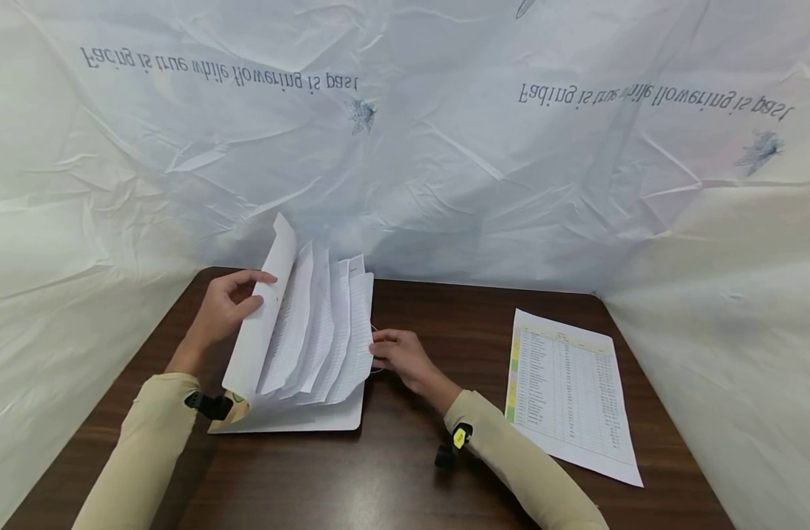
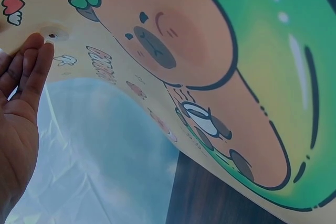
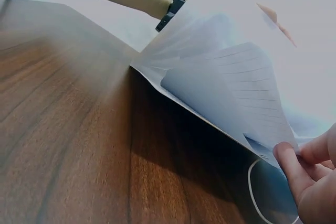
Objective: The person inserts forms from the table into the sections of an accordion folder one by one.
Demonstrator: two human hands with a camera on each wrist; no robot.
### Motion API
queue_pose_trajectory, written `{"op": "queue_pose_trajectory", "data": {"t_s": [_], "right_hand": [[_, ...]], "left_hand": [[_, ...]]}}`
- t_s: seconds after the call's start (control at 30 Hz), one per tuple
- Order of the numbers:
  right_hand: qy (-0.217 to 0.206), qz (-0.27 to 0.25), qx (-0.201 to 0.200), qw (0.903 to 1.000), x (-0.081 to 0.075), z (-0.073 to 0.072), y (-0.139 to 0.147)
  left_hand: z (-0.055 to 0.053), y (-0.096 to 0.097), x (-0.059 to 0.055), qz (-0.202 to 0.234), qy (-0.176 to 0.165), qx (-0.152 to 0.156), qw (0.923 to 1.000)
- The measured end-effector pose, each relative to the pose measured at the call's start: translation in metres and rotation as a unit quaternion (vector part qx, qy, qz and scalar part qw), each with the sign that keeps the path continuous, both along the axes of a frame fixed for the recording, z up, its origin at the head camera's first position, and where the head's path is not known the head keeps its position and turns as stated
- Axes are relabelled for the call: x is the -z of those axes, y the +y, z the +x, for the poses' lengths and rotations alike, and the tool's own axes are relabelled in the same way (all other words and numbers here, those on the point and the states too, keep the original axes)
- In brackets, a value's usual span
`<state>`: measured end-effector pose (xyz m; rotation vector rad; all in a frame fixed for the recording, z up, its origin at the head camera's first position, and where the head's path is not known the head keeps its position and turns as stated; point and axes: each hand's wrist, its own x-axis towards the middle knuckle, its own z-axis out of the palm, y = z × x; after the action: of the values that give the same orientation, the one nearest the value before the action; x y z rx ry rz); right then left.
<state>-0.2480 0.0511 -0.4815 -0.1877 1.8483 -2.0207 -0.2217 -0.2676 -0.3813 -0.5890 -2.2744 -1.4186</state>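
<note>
A folder [image 1: 292, 419] lies spread on the dark wooden table, its white inside up and several lined sheets [image 1: 321, 331] fanned out within it. My left hand [image 1: 222, 309] holds the raised, curling cover [image 1: 265, 324] at the left. In the left wrist view, that cover [image 2: 173, 40] carries a printed cartoon animal with green; the left fingertips rest by a small round eyelet [image 2: 52, 35]. At the folder's right edge, my right hand [image 1: 405, 357] pinches the sheets' border between thumb and fingers. A thin white cord [image 3: 252, 187] loops below that hand.
A printed sheet with a table and coloured column [image 1: 570, 397] lies at the table's right side. Pale plastic sheeting [image 1: 431, 169] with printed lettering hangs behind and at both sides. The wooden table [image 1: 352, 486] extends in front of the folder.
</note>
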Motion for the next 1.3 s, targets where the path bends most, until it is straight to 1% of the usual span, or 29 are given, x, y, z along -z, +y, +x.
{"op": "queue_pose_trajectory", "data": {"t_s": [0.27, 0.47, 0.7, 0.93, 1.03, 1.17, 1.3], "right_hand": [[-0.007, -0.027, -0.012, 0.9995, 0.002, 0.000, -0.007], [-0.015, -0.023, -0.017, 0.9995, 0.002, -0.001, -0.012], [-0.005, -0.026, -0.013, 0.9996, 0.002, 0.001, -0.020], [0.010, 0.001, 0.001, 1.0000, 0.006, 0.001, -0.026], [0.019, 0.012, 0.002, 0.9998, 0.007, 0.002, -0.028], [0.042, 0.033, 0.004, 0.9986, 0.006, 0.004, -0.031], [0.059, 0.053, 0.011, 0.9968, 0.008, 0.005, -0.034]], "left_hand": [[-0.001, 0.000, 0.001, 0.004, 0.002, -0.003, 1.0000], [-0.001, 0.001, 0.000, 0.007, 0.003, 0.003, 1.0000], [-0.022, -0.015, 0.027, 0.003, 0.004, -0.007, 1.0000], [-0.022, -0.017, 0.029, 0.015, 0.003, 0.002, 0.9999], [-0.022, -0.018, 0.029, 0.011, 0.002, 0.006, 0.9999], [-0.022, -0.018, 0.031, 0.005, 0.004, 0.011, 0.9999], [-0.021, -0.019, 0.031, 0.010, 0.001, 0.011, 0.9999]]}}
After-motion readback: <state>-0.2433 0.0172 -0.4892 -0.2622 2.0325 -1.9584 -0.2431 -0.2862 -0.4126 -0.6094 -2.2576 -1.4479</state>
